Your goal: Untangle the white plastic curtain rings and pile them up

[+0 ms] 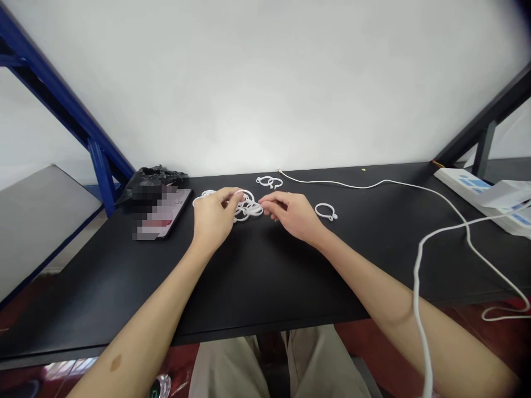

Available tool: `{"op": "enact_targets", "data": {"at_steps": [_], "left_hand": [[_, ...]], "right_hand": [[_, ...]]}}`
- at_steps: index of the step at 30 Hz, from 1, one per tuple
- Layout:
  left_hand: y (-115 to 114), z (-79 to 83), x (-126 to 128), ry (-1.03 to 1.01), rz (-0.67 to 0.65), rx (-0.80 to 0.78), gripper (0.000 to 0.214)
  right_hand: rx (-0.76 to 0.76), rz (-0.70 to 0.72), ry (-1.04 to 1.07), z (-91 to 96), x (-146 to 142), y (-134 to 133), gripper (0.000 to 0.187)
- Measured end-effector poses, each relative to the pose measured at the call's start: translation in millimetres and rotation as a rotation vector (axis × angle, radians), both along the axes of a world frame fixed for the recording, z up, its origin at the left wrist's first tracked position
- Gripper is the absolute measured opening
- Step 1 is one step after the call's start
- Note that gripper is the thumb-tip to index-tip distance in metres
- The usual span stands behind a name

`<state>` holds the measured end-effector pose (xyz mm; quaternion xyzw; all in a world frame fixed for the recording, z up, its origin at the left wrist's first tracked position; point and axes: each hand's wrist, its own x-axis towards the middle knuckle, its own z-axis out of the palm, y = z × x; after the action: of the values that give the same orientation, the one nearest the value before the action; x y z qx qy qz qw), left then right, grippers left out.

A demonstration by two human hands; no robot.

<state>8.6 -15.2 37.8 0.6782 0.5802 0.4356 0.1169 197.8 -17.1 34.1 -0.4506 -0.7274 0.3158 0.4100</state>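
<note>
Where left hand (213, 218) faces right hand (296, 214), rings (254, 210) cluster.

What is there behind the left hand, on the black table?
White rings show on both sides of the left hand. Whatever the hand itself covers cannot be seen, so their full number is unclear.

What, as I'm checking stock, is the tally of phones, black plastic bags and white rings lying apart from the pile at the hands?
Phone: 1
Black plastic bag: 1
White rings apart from the pile: 3 (2 overlapping, 1 alone)
Total: 5
</note>
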Motion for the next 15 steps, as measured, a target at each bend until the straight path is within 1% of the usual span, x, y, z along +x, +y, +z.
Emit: {"op": "enact_targets", "data": {"at_steps": [3,5,7,9,12,13,15], "left_hand": [[0.2,3.7,-2.4,-0.148,0.050,-0.035,0.029],[0.2,4.9,-3.0,-0.196,0.064,-0.047,0.032],[-0.5,5.7,-2.6,-0.196,0.072,-0.050,0.033],[-1.8,6.7,-1.5,-0.171,0.081,-0.042,0.034],[-3.6,8.8,-0.2,-0.125,0.080,-0.025,0.035],[-3.9,9.3,0.0,-0.112,0.073,-0.023,0.035],[-3.9,9.5,0.5,-0.080,0.057,-0.027,0.034]], "right_hand": [[-0.018,0.078,-0.079,-3.6,-1.2,-0.8,0.017],[-0.011,0.079,-0.110,-5.6,-2.2,-1.1,0.017],[-0.015,0.022,-0.091,-6.7,-3.2,-1.4,0.016],[-0.055,-0.019,-0.009,-6.9,-3.9,-1.7,0.017],[-0.123,0.003,0.085,-5.8,-3.9,-2.4,0.031],[-0.127,0.006,0.072,-5.2,-3.6,-2.7,0.033],[-0.107,-0.009,0.007,-3.4,-3.0,-3.7,0.030]]}}
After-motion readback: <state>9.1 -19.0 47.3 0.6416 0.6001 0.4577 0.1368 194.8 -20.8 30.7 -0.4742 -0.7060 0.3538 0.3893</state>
